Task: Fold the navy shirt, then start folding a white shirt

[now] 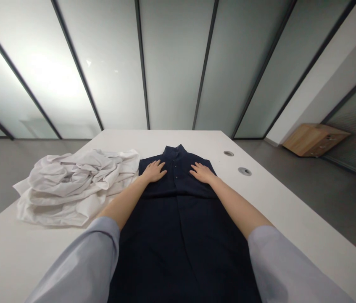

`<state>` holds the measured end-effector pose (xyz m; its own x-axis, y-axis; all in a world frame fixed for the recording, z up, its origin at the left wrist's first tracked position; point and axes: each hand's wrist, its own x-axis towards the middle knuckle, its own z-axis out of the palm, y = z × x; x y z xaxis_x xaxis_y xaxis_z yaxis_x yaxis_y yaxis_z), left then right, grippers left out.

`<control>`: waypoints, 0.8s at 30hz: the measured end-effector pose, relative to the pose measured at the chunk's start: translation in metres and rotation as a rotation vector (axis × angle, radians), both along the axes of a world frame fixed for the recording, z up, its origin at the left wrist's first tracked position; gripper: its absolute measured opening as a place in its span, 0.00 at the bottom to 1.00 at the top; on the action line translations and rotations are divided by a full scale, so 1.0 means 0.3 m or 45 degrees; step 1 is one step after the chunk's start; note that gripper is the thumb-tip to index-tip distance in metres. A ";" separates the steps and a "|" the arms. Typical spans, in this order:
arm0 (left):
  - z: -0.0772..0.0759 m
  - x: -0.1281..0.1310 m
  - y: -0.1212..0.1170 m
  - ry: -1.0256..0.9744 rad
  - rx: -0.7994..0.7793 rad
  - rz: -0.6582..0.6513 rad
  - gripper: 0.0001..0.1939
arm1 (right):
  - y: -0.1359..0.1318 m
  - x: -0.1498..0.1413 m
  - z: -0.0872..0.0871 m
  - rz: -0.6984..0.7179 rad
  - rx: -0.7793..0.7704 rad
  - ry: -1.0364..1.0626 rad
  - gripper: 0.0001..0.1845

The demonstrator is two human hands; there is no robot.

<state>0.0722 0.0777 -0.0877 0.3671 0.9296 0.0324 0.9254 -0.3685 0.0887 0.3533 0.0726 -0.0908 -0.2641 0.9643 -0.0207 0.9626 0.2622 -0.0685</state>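
A dark navy garment [178, 227] with a stand-up collar and small buttons down its front lies spread out, its collar pointing away from me. My left hand [154, 171] rests flat on the upper left of its chest, fingers apart. On the opposite side, my right hand [202, 172] lies palm down near the shoulder, fingers also spread. Neither hand grips the cloth. The garment's lower end runs out of view at the bottom, and no sleeves show.
A heap of crumpled white cloth [77, 185] lies left of the garment on the white table [278, 210]. Two round cable grommets, one a metal ring [245, 171], sit at the right. Beyond are frosted glass panels [174, 63] and a wooden cabinet [312, 140] on the floor.
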 end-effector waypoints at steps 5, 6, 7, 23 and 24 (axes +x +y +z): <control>-0.052 0.002 -0.040 0.019 -0.067 0.068 0.33 | -0.056 -0.012 -0.036 -0.096 -0.077 -0.007 0.33; -0.052 0.002 -0.053 0.026 -0.082 0.067 0.33 | -0.070 -0.014 -0.035 -0.102 -0.084 -0.015 0.34; -0.051 0.003 -0.068 0.033 -0.095 0.065 0.33 | -0.083 -0.015 -0.033 -0.104 -0.089 -0.025 0.34; 0.055 0.036 0.125 -0.073 -0.012 0.310 0.28 | 0.131 0.002 0.071 -0.192 0.066 0.172 0.28; 0.047 0.047 0.139 -0.091 -0.041 0.329 0.30 | 0.147 -0.010 0.059 -0.224 0.042 0.194 0.29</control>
<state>0.0864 0.1194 -0.0736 0.1153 0.9931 0.0188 0.9793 -0.1168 0.1652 0.3503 0.1168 -0.0733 -0.0899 0.9952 0.0392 0.9729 0.0962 -0.2105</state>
